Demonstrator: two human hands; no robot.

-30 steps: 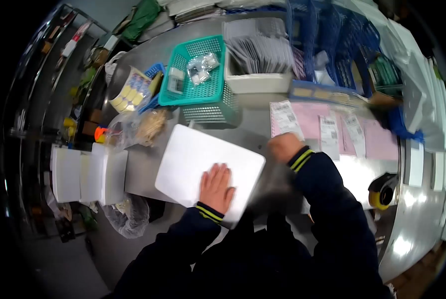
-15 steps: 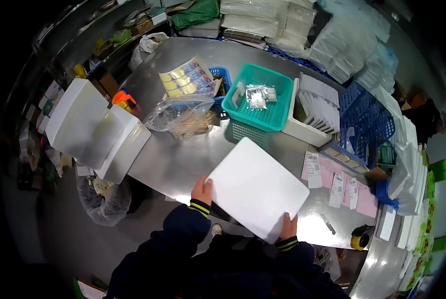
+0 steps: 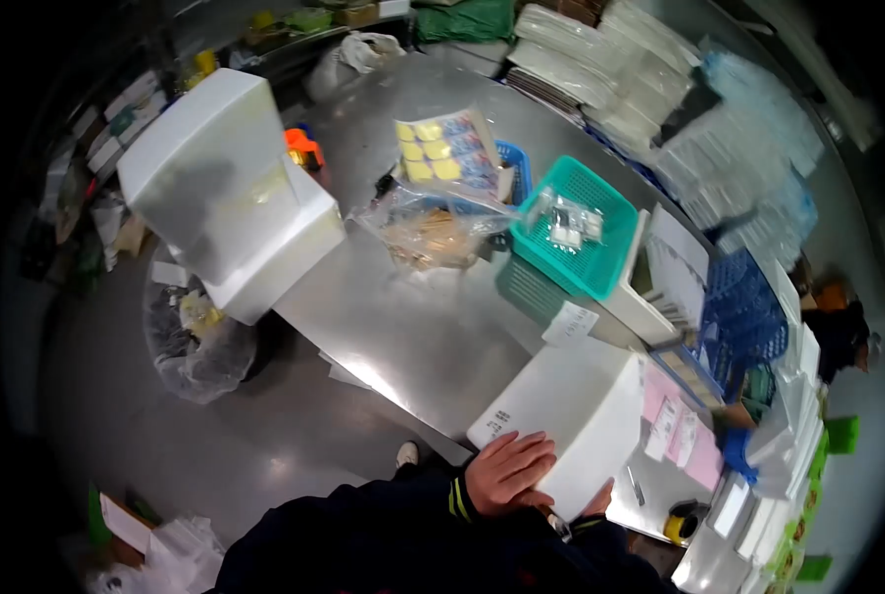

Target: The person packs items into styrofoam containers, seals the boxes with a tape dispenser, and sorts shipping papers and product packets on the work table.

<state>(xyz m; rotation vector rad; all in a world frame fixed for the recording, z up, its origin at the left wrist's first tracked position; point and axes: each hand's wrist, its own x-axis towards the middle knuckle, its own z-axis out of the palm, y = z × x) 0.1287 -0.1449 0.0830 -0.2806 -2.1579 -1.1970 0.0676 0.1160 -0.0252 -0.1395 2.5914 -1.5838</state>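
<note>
A white foam box (image 3: 551, 401) stands at the table's near edge, with small dark print on its left part. My left hand (image 3: 510, 473) lies on the box's near edge, its fingers stretched out flat. Around the box's near right corner is my right hand (image 3: 597, 498), gripping it; only some of its fingers show. Beyond the far edge of the box a white printed label (image 3: 569, 324) sticks out. Between my wrists sits a small shiny item (image 3: 559, 525) that I cannot make out.
Stacked foam boxes (image 3: 205, 168) stand at the left. A teal basket (image 3: 601, 272) holds small silver packs, beside a plastic bag (image 3: 433, 238) of wooden sticks. Pink sheets (image 3: 695, 450) with labels, a pen-like item (image 3: 638, 485) and a tape roll (image 3: 682, 522) lie at right.
The flat white face between my hands has turned to show a deep foam box, now lower and further right. My left hand moved from its left edge onto the near edge. The view has shifted.
</note>
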